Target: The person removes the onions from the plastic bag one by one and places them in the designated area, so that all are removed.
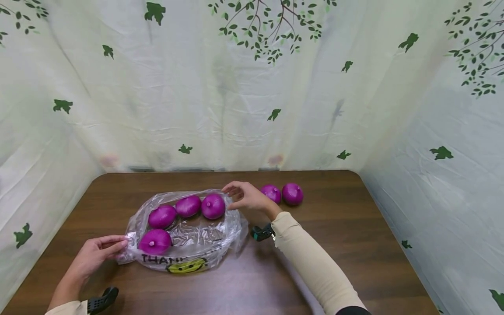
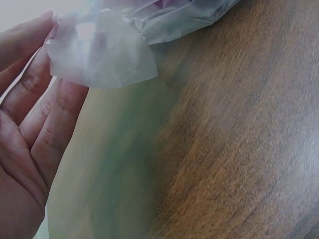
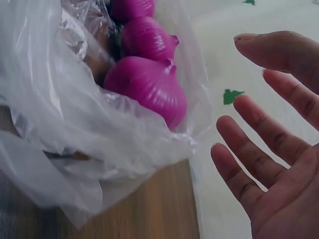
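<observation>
My left hand [image 1: 93, 256] pinches the crinkly, see-through plastic bag [image 1: 198, 236] at its left end; my right hand [image 1: 252, 197] hangs loose beside the rim, holding nothing. Bag's nearer the left edge of the brown wood-grain table [image 1: 346, 232] than the right, w/ four glossy, round purple onions [image 1: 213, 206] inside (prob. firm, slippery; best palmed). Film's light, limp, prob. tears easily: grip bunched plastic.

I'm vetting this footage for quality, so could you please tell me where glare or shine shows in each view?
Head: a pale sheen on the table; left wrist: bright upper-left glare, washing out part of the plastic bag; right wrist: highlights on the purple onions.
</observation>
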The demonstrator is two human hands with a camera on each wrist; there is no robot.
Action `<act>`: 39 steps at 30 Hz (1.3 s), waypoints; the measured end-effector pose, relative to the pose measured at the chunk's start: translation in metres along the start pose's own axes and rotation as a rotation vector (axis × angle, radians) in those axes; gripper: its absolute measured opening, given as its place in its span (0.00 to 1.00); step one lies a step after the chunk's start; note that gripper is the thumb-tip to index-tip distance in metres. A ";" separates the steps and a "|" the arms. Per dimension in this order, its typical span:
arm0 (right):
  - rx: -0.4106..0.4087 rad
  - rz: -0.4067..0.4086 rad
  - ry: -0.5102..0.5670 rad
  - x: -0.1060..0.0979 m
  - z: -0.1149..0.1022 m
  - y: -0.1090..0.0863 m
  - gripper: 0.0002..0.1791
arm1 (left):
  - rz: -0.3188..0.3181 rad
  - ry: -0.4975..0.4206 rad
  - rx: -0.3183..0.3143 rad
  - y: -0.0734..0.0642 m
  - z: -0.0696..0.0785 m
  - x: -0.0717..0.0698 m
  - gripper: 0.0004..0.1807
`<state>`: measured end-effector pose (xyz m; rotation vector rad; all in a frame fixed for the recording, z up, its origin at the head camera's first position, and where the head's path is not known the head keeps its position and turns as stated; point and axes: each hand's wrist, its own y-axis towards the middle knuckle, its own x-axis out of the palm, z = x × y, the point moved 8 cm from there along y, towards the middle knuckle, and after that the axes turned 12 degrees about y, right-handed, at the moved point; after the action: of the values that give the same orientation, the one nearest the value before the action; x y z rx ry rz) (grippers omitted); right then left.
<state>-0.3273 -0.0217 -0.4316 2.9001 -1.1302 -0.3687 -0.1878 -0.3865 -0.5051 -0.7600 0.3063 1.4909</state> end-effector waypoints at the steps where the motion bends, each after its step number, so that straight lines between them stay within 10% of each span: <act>1: -0.001 -0.006 0.008 0.002 0.000 0.001 0.27 | -0.001 -0.003 -0.002 0.000 0.000 0.000 0.28; 39: 0.045 -0.188 0.008 0.095 -0.006 0.050 0.27 | 0.016 -0.023 0.023 -0.005 0.004 0.000 0.24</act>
<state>-0.2919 -0.1225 -0.4419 3.0541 -0.8776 -0.3370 -0.1840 -0.3837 -0.5013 -0.7225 0.3124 1.5077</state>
